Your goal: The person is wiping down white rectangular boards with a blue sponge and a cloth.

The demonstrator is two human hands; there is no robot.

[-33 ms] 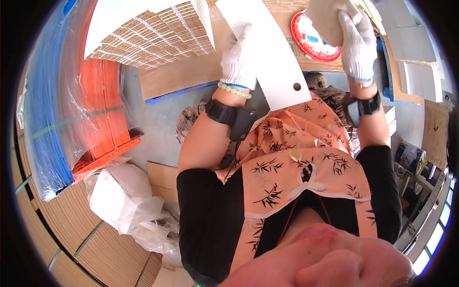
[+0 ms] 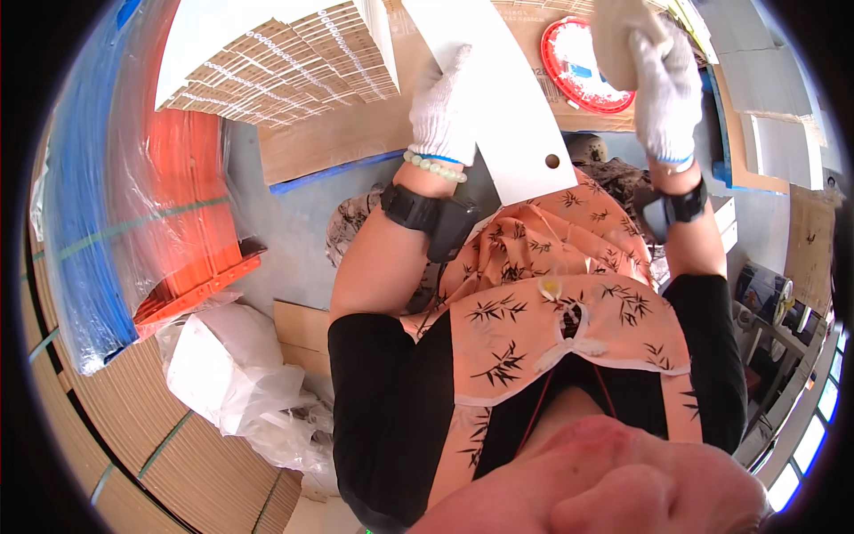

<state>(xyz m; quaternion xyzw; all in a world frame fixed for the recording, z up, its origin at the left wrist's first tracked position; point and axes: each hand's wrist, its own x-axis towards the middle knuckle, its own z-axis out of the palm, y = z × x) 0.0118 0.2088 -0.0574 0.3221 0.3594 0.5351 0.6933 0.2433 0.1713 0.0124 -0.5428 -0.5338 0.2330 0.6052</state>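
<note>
Left hand (image 2: 445,111), in a white knitted glove at twelve o'clock, is closed on the edge of a long white board (image 2: 520,107), its underside fingers hidden; the gloved right hand (image 2: 665,93), at two o'clock, is clamped round a pale pad (image 2: 614,36). Largest around them are tall orange panels (image 2: 182,196) and blue panels (image 2: 84,205) at nine to ten o'clock, in clear plastic that presumably guards their surfaces. At eleven o'clock a stack of boards (image 2: 294,62) stands with layered edges facing the person, probably to keep it within reach. Beneath lies a cardboard sheet (image 2: 329,147), perhaps as padding. White board overhangs this sheet toward the person's lap, and the left hand seems to hold it steady so that the right is free for the pad. At one o'clock a round red tray (image 2: 609,104) holds white flakes (image 2: 569,44) and a small blue piece (image 2: 580,71), likely set there for the right hand's convenience. Measured from the left hand, the board lies touching at three o'clock, its far end toward twelve and its near end toward five. From the right hand, the pad sits at eleven o'clock, overlapping the tray in view; whether they touch cannot be told. Smallest is a dark round hole (image 2: 552,161) near the board's near end, at the left hand's four o'clock.
</note>
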